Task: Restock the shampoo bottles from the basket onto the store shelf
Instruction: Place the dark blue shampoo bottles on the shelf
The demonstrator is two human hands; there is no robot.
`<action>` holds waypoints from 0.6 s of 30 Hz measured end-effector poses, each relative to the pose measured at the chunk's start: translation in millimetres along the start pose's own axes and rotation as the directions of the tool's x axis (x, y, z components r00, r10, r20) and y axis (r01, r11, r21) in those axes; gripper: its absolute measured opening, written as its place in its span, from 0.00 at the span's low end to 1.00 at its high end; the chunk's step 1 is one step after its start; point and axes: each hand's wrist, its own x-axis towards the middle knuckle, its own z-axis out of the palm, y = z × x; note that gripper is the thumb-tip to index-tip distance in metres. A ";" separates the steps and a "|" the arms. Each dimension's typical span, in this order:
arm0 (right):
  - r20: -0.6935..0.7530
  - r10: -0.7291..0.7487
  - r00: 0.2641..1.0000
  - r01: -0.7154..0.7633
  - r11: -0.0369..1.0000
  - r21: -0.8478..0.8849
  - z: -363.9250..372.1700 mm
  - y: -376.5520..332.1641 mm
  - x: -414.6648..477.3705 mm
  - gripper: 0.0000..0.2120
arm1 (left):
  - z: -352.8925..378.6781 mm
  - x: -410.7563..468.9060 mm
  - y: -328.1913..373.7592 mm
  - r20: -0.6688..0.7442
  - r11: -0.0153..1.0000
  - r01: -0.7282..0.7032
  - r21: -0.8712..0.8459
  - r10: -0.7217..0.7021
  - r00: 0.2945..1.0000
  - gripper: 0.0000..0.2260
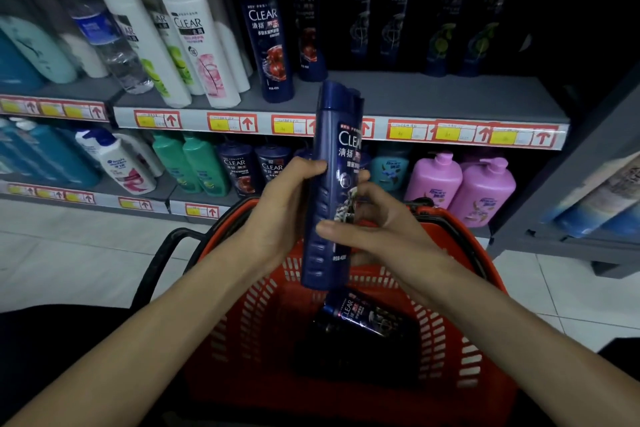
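A tall dark-blue Clear shampoo bottle [334, 156] stands upright in the air above the red basket [256, 315]. My left hand [277, 211] grips its left side and my right hand [377, 229] holds its right side and front. More dark shampoo bottles [363, 317] lie in the bottom of the basket. Behind the held bottle runs the grey store shelf [415, 94], with one dark-blue Clear bottle [268, 42] standing near its front and several dark ones further back.
White Clear bottles [197, 42] lean on the shelf's left part. The lower shelf holds green bottles [194, 163] and pink pump bottles [460, 184]. A bare stretch of the grey shelf lies to the right of the held bottle. Another shelf unit [588, 191] stands at the right on the tiled floor.
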 end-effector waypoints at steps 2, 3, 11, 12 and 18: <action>-0.081 -0.080 0.993 0.075 0.995 -0.064 0.2 -1.7 5.2 0.25 | 2.1 0.5 -3.0 -0.040 0.998 -0.024 0.061 0.026 0.999 0.27; -0.115 -0.127 0.985 0.116 0.989 -0.096 -1.5 -2.0 9.0 0.26 | 0.7 -3.8 -7.9 -0.049 0.984 -0.069 0.164 0.077 0.996 0.21; -0.263 -0.356 0.897 0.191 0.847 -0.496 -1.0 -5.6 28.8 0.27 | -7.1 -0.1 -1.7 -0.145 0.939 -0.124 0.322 0.178 0.973 0.15; -0.279 -0.368 0.887 0.183 0.836 -0.518 1.1 -6.8 31.5 0.27 | -7.2 1.4 2.4 -0.160 0.945 -0.117 0.305 0.172 0.972 0.16; -0.373 -0.470 0.800 0.124 0.738 -0.663 -0.4 -31.9 46.2 0.22 | 3.9 22.3 30.7 -0.171 0.943 -0.163 0.290 0.219 0.961 0.14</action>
